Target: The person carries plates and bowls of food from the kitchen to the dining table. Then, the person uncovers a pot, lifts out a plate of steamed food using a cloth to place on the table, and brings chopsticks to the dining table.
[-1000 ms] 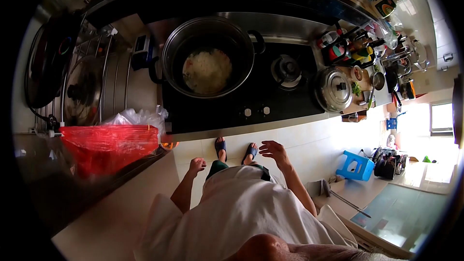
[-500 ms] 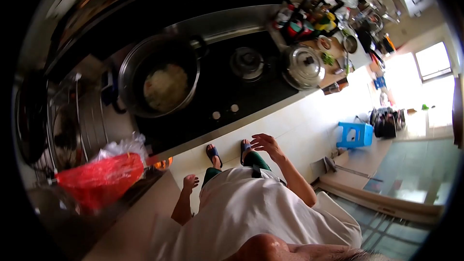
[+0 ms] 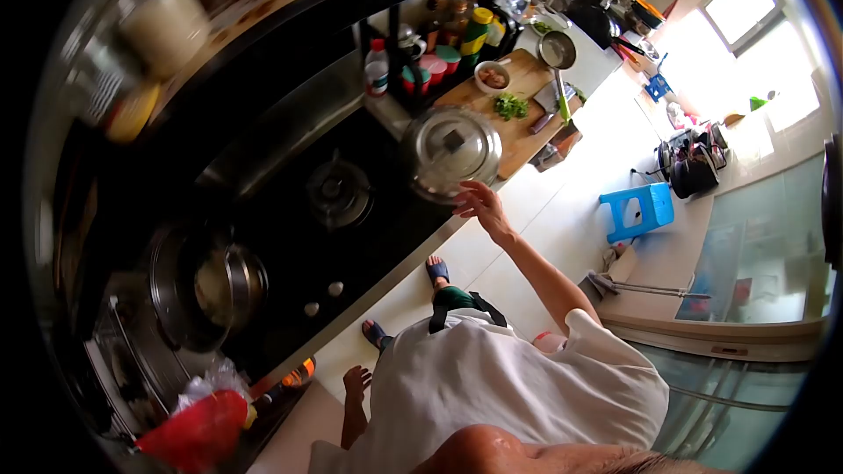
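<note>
1. Round silver-toned shiny lid with a square black knob (image 3: 452,149): located at the near edge of the black flat cooktop (image 3: 285,254), between the dark round gas burner (image 3: 340,193) at its 8 o'clock and the pale brown wooden board (image 3: 520,136) at its 2 o'clock.
2. Right hand (image 3: 481,209): extended, fingers loosely parted, tips overlapping the lid's near rim in view. The lid lies at the hand's 11 o'clock. Contact between fingertips and rim cannot be told.
3. Left hand (image 3: 356,382): lowered beside the white cloth garment (image 3: 509,377), fingers slightly spread. The two hands are well apart.
4. Board contents, referenced to the lid: small white round bowl (image 3: 492,91) with pinkish-brown pieces at 1 o'clock; bright green leafy herbs (image 3: 510,106) at 2 o'clock.
5. Small round metal pan with a green-ended handle (image 3: 557,51): at the herbs' 1 o'clock.
6. Yellow-and-green plastic bottle (image 3: 475,35): upright at the lid's 12 o'clock.
7. Large round dark-walled metal pot (image 3: 176,294): at the burner's 8 o'clock, pale contents inside; outline blurred.
8. Crumpled red plastic bundle (image 3: 198,434): at the left hand's 8 o'clock.
9. Bright blue plastic stool (image 3: 639,211): at the right hand's 3 o'clock, well apart from it.
</note>
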Available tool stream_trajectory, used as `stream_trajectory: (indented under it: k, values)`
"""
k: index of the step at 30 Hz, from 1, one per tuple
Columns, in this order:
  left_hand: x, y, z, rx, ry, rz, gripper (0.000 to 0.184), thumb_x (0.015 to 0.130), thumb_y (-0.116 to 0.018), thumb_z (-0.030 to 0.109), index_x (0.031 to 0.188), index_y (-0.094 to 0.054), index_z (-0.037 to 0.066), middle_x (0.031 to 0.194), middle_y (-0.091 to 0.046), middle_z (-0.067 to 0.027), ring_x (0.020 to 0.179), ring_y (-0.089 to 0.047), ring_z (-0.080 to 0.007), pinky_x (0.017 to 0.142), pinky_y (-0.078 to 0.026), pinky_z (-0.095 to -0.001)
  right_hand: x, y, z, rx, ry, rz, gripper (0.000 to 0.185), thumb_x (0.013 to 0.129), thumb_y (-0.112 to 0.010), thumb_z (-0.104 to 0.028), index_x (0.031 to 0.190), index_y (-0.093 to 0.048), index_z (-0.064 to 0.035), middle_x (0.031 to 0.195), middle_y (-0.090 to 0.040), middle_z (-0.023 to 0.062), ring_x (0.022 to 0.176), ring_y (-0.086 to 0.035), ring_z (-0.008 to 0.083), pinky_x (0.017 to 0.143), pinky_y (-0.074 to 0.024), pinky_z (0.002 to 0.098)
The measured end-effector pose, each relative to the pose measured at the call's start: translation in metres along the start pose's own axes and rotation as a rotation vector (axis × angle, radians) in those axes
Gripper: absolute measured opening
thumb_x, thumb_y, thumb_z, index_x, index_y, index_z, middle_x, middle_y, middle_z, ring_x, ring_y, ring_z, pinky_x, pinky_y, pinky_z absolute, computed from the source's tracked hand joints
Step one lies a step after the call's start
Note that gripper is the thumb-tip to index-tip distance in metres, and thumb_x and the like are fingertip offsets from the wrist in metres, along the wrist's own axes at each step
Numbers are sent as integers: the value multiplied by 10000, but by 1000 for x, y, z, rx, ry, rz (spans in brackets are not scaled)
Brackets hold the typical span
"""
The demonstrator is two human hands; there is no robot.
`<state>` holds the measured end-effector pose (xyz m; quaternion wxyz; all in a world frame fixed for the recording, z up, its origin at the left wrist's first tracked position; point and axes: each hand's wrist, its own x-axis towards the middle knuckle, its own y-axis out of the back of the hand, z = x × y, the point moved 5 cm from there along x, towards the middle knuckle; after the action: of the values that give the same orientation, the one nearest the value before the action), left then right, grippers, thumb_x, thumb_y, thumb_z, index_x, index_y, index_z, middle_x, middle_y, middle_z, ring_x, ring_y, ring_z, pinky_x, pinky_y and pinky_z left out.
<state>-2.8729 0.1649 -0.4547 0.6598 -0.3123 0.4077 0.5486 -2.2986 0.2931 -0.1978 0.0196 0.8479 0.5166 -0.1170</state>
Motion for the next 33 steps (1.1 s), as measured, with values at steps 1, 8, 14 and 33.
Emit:
stream_trajectory:
  k: [1, 8, 14, 33]
  values:
    - [-3, -18, 9, -19, -13, -33, 387, 875, -522, 324, 1135, -503, 39, 957, -598, -121, 827, -606, -257, 717, -498, -405, 13, 22, -5, -13, 17, 24, 292, 903, -440, -72, 1193, -450, -40, 907, -612, 79, 721, -637, 171, 630, -517, 256]
    - [-9, -110, 75, 32, -56, -33, 322, 885, -449, 176, 1176, -459, 37, 1013, -581, -118, 887, -602, -245, 732, -497, -386, 88, 133, -14, -73, -53, 169, 281, 906, -448, -125, 1164, -460, -14, 942, -599, 82, 700, -631, 159, 610, -522, 256]
    - [-3, -146, 95, 234, -138, -78, 293, 883, -448, 146, 1136, -492, 4, 987, -604, -109, 849, -613, -210, 697, -506, -325, 131, 131, -24, -61, 37, 101, 307, 886, -453, -111, 1171, -460, 4, 960, -600, 100, 730, -627, 160, 624, -522, 262]
    - [2, -189, 64, -150, -195, 98, 262, 862, -565, 226, 1052, -558, 46, 889, -620, -102, 698, -610, -206, 542, -474, -294, 248, 386, -20, -927, 109, 881, 327, 810, -520, -171, 1101, -551, -26, 1055, -541, 189, 1018, -518, 341, 897, -408, 395]
